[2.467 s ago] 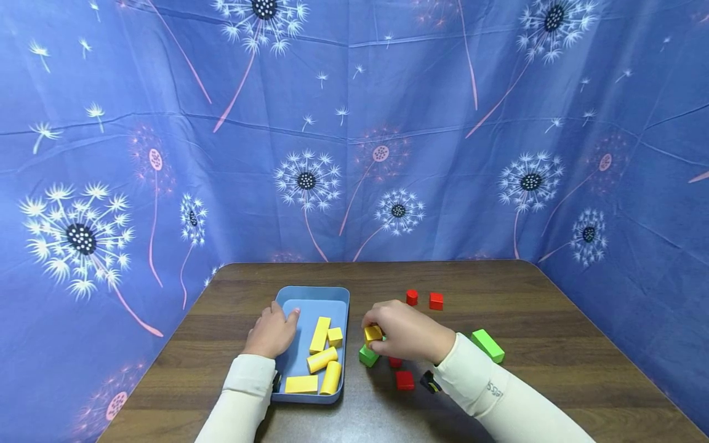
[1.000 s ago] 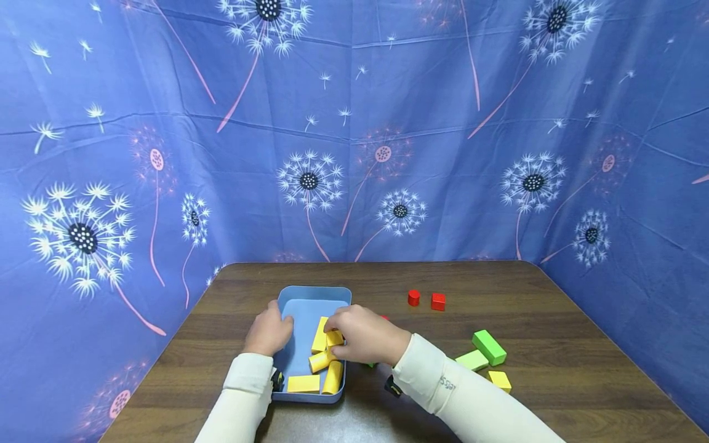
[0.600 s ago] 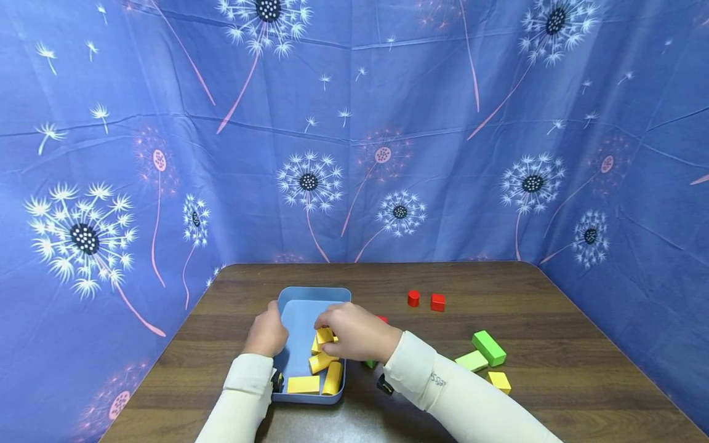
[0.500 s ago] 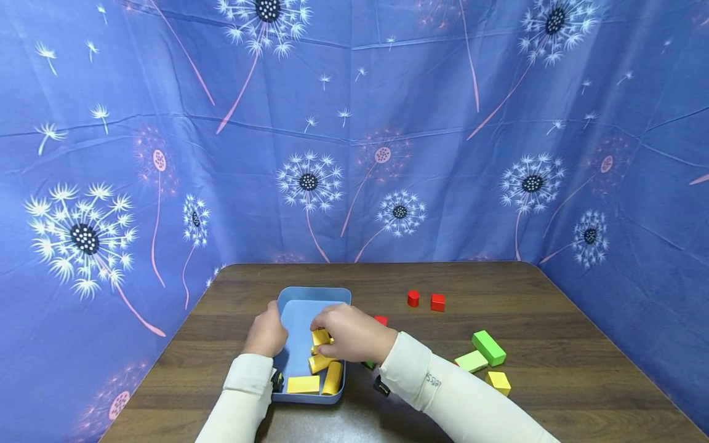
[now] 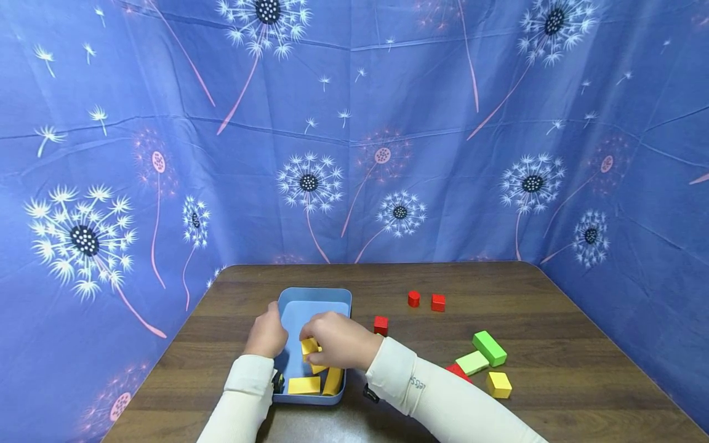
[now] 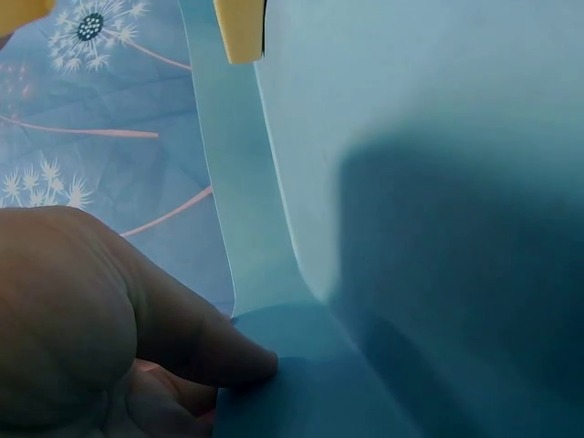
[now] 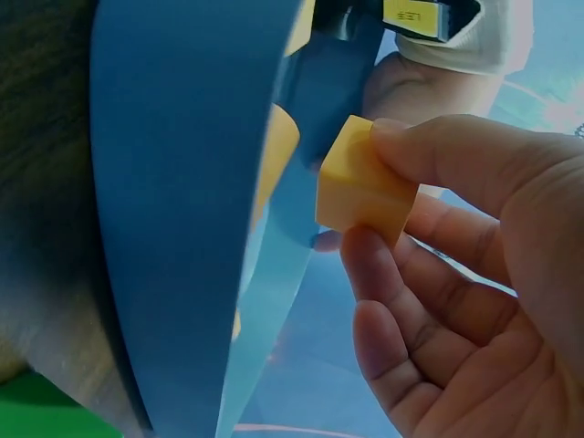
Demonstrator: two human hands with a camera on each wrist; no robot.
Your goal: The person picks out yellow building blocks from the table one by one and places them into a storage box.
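Observation:
My right hand (image 5: 340, 338) pinches a yellow cube (image 5: 308, 346) between thumb and fingers, above the blue tray (image 5: 312, 294). The right wrist view shows this cube (image 7: 365, 182) held up clear of the tray's wall (image 7: 182, 182). On the tray's left side, my left hand (image 5: 268, 332) grips the wall, and the left wrist view has its thumb (image 6: 210, 342) bent over the rim. Inside the tray lie a flat yellow block (image 5: 304, 386) and a yellow cylinder (image 5: 333, 383). Other yellow pieces are partly hidden under my right hand.
Right of the tray is a red cube (image 5: 381, 325). Farther back stand a red cylinder (image 5: 413, 299) and another red cube (image 5: 438, 303). Near my right sleeve lie a green block (image 5: 490, 348), a pale green block (image 5: 472, 363), a yellow cube (image 5: 499, 385) and a partly covered red block (image 5: 457, 371).
My right hand has carried the yellow cube leftward from the table beside the tray to over it. The left thumb, earlier stretched over the tray, now bends onto its wall.

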